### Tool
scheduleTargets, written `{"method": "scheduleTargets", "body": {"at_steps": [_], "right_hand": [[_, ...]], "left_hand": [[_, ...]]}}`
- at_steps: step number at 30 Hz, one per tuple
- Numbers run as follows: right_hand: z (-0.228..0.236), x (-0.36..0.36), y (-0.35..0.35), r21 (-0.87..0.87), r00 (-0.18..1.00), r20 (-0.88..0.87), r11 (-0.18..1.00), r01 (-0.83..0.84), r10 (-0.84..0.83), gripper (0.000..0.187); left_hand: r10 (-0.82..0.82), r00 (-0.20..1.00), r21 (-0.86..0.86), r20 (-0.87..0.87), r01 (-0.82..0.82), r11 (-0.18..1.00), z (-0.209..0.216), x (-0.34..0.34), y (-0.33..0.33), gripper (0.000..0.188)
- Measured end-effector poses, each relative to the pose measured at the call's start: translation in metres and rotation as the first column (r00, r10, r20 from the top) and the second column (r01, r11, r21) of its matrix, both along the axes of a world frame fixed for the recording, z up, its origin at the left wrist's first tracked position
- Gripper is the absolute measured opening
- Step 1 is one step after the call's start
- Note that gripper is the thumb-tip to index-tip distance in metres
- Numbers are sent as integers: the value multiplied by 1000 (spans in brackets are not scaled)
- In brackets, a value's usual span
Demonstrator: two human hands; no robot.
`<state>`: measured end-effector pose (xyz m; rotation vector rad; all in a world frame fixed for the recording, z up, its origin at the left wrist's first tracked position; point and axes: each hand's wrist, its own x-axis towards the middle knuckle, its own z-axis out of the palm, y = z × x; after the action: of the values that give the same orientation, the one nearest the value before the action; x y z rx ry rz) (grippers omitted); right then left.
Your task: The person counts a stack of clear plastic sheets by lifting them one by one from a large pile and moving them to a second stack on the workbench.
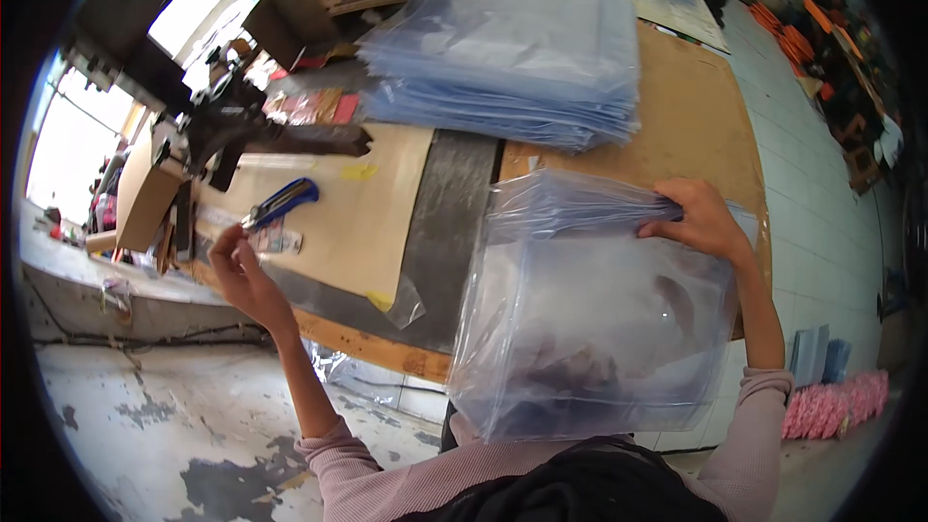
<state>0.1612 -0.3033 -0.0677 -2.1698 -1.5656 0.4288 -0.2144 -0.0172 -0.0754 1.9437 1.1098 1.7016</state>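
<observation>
A bundle of clear plastic bags (pixel 590 329) lies over the table's near edge, its lower part hanging toward my body. With my right hand (pixel 701 220) I grip the far right corner of the bundle, thumb on top. My left hand (pixel 246 275) is at the left of the table, thumb and fingers drawn together in a pinch. Whatever is between those fingertips is too small to make out. Just beyond them lies a blue utility knife (pixel 285 201), its metal end close to my fingertips; I cannot tell whether they touch.
A tall stack of clear plastic bags (pixel 512 48) stands at the back of the table. A dark metal machine arm (pixel 290 138) juts over a tan board (pixel 372 203) with yellow tape. Pink bundles (pixel 836 406) sit on the floor at right.
</observation>
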Motion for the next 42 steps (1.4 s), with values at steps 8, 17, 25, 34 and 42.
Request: {"method": "scheduleTargets", "body": {"at_steps": [8, 17, 25, 34, 42], "right_hand": [[10, -3, 0, -26, 991, -125, 998, 53, -56, 39], [7, -2, 2, -90, 981, -155, 991, 100, -113, 39], [14, -3, 7, -137, 959, -231, 982, 132, -161, 36], [10, 2, 6, -182, 966, -197, 974, 135, -170, 33], [2, 4, 5, -160, 942, -253, 970, 184, -221, 32]], "left_hand": [[505, 861, -10, 56, -505, 863, -36, -104, 75, 19], [610, 746, -2, -267, -633, 774, -24, -115, 117, 31], [600, 447, 241, -664, -632, 737, -36, -135, 201, 45], [472, 239, 119, -849, -783, 611, -20, -154, 258, 74], [351, 358, -9, -865, -710, 704, -19, -161, 274, 76]]}}
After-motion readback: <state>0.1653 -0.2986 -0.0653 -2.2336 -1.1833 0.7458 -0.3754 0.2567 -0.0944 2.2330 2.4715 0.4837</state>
